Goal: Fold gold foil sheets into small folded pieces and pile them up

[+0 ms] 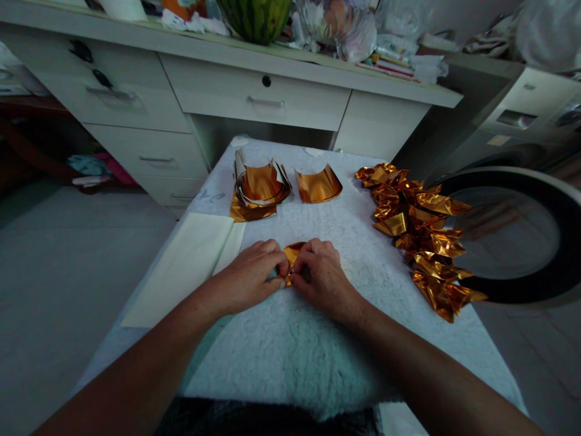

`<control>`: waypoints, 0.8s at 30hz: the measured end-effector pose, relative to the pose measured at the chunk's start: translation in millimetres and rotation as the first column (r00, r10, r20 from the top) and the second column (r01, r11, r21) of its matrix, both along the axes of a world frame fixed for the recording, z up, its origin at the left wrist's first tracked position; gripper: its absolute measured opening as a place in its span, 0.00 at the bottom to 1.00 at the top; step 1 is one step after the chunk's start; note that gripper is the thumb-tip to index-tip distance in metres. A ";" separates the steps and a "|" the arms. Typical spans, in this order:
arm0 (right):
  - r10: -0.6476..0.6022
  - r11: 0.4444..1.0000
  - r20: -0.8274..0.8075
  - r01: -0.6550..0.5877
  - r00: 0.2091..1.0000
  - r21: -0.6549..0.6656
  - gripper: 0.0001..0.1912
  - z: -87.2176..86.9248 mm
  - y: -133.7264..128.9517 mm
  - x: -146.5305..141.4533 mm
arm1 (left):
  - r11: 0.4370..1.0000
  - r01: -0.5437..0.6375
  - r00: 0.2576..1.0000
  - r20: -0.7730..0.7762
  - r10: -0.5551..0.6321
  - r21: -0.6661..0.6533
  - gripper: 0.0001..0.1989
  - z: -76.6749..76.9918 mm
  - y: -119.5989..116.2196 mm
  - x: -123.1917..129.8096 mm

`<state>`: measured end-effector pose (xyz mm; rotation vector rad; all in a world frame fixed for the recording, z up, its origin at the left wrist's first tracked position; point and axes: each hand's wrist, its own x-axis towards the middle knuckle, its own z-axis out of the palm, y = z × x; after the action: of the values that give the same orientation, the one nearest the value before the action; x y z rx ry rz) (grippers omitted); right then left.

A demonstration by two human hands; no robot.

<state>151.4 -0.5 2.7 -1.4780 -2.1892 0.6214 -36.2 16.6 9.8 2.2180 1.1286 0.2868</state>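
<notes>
Both my hands meet over the middle of the cloth-covered table (308, 339). My left hand (258, 269) pinches the left side of a small piece of gold foil paper (292, 253). My right hand (320, 272) grips the same piece from the right, fingertips nearly touching the left ones. Most of the foil is hidden by my fingers. Beyond my hands lie a stack of curled gold foil sheets (261, 181) and one single curved foil sheet (319, 184). On the right is a heap of folded gold foil pieces (408, 224).
Pale paper sheets (181, 266) lie on the table's left side. Past the far edge stands a white drawer cabinet (254, 100) with a watermelon (256, 18) and plastic bags on top. The open round door of a washing machine (508, 236) sits close to the right edge.
</notes>
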 end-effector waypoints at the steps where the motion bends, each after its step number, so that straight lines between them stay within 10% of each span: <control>1: 0.002 1.000 0.003 -0.002 1.000 0.004 0.02 -0.4 0.1 0.0 | 1.000 0.000 1.000 -0.004 0.000 0.000 0.02 0.1 0.0 0.1; 24: 0.036 0.999 0.091 -0.036 0.995 -0.003 0.06 1.5 -2.6 0.4 | 0.999 -0.005 1.000 -0.018 0.006 0.036 0.01 0.9 -1.1 1.6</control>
<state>151.8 -3.1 4.1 -1.4983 -2.2896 0.5779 -34.6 15.5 10.7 2.2537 1.1474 0.2924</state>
